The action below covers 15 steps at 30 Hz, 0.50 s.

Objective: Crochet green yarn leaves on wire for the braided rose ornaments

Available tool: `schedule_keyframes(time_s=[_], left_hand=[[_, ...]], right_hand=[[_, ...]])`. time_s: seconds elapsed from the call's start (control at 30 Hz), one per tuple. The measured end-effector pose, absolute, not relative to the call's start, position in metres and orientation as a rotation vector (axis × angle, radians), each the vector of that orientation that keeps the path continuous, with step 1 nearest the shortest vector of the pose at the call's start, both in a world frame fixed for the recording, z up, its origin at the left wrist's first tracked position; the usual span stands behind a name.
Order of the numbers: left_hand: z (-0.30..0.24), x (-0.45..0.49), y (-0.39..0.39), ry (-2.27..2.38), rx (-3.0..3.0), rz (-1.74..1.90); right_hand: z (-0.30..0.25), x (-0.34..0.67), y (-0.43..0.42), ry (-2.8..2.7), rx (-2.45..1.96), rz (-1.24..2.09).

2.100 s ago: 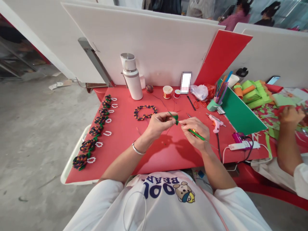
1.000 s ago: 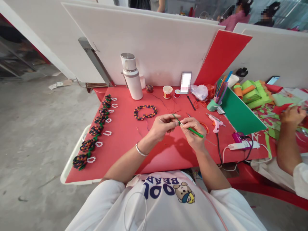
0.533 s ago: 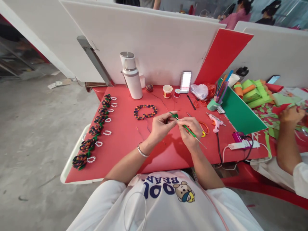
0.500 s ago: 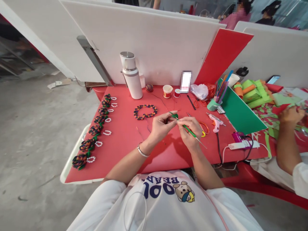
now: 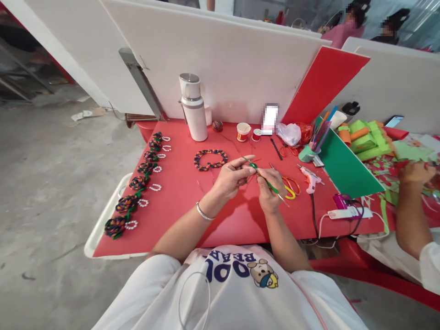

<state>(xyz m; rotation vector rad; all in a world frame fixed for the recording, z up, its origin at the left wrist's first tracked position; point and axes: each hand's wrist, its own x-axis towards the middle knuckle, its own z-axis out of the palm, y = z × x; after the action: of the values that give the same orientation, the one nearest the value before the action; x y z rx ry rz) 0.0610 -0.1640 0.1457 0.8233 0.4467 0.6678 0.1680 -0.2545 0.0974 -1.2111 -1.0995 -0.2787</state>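
Tabletop (image 5: 172, 224) — yellow handle (image 5: 292, 197) clearer beside hands (image 5: 270, 191)

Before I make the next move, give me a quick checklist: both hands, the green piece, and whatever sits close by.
1. Left hand holding the green piece: ok, pinched between thumb and fingers.
2. Right hand holding the green-handled tool: ok.
3. Tool tip seated in the green piece: cannot tell, too small and partly covered by fingers.
4. Scissors well away from the right hand: not ok, their handles show right beside it.
5. Pink glue gun apart from both hands: ok, lying on the table to the right.
6. White flask upright: ok.
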Motion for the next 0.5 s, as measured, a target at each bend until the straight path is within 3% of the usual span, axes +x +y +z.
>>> schedule_keyframes(time_s=[0.2,0.5], left_hand=[[0.146,0.049,-0.154,0.458,0.855,0.586],[0.145,0.049,-0.154,0.477,0.887,0.549]], right_hand=[[0.089,0.196,-0.258,-1.215,-1.09,0.057],[0.11,0.212,-0.268,-1.373,-1.126,0.081]])
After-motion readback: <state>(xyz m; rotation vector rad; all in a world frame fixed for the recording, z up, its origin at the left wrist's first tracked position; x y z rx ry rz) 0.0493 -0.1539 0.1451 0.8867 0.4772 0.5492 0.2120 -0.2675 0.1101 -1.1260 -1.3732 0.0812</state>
